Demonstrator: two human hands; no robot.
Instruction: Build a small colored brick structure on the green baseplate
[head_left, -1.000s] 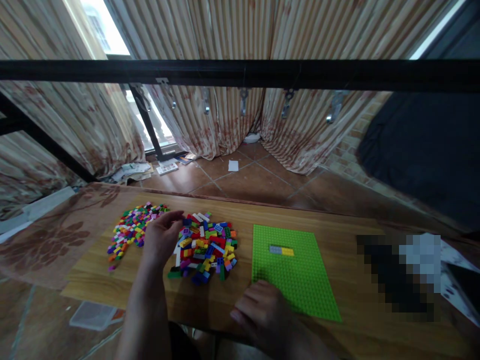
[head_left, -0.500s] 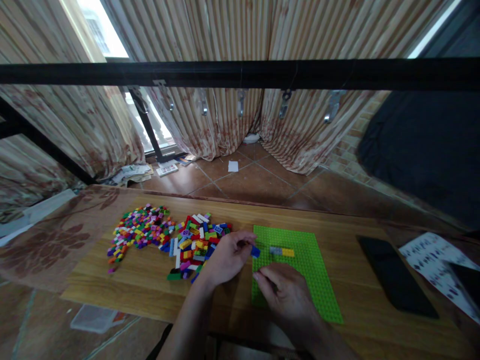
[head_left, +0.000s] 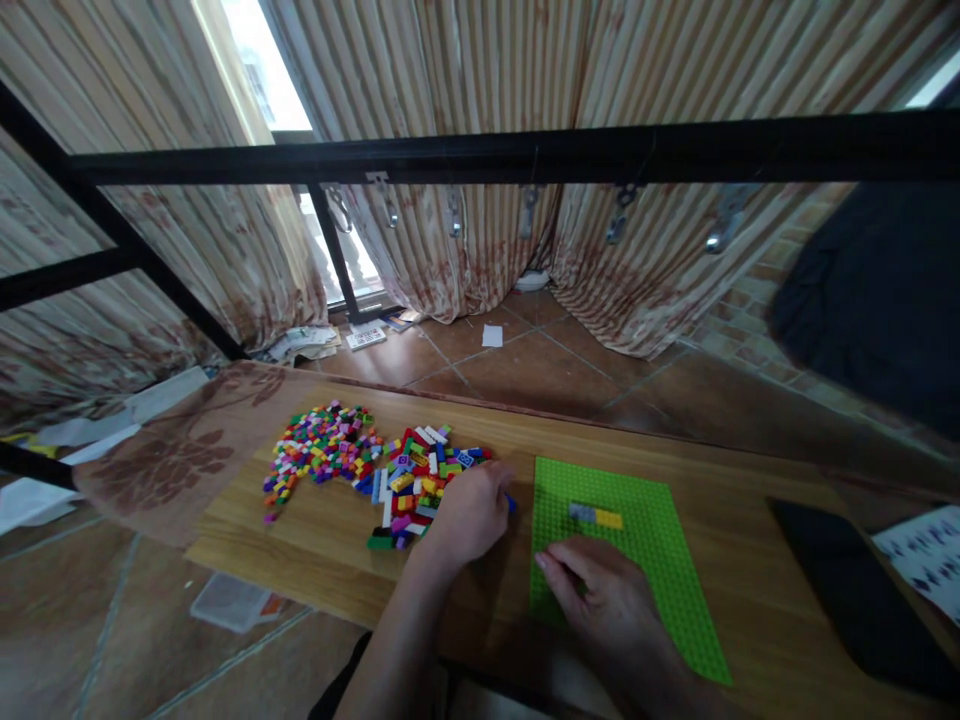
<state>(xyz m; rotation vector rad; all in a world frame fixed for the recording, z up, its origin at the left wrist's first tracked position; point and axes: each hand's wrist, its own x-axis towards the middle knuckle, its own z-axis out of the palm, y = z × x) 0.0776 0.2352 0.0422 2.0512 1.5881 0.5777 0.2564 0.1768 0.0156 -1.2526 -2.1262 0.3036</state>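
My left hand (head_left: 471,512) is closed around a blue brick (head_left: 511,503) that peeks out at its right side, just left of the green baseplate (head_left: 645,500). The fingertips are partly hidden behind the hand. Over the plate's near left part, my right hand (head_left: 611,592) has thumb and fingers curled together; whatever may be between them does not show. A grey brick (head_left: 582,512) and a yellow brick (head_left: 609,519) sit end to end on the plate, beyond my right hand. Close by my left hand lies a pile of larger mixed bricks (head_left: 409,485).
Farther left on the wooden table (head_left: 315,530) is a heap of small coloured bricks (head_left: 322,445). A black flat panel (head_left: 855,600) and a printed sheet (head_left: 926,550) lie at the right. A black bar (head_left: 480,158) with metal clips crosses beyond the table.
The view has swung left, so the table appears farther right. My left hand has drawn the blue brick leftward off the plate's edge toward the larger bricks. My right hand stays over the plate.
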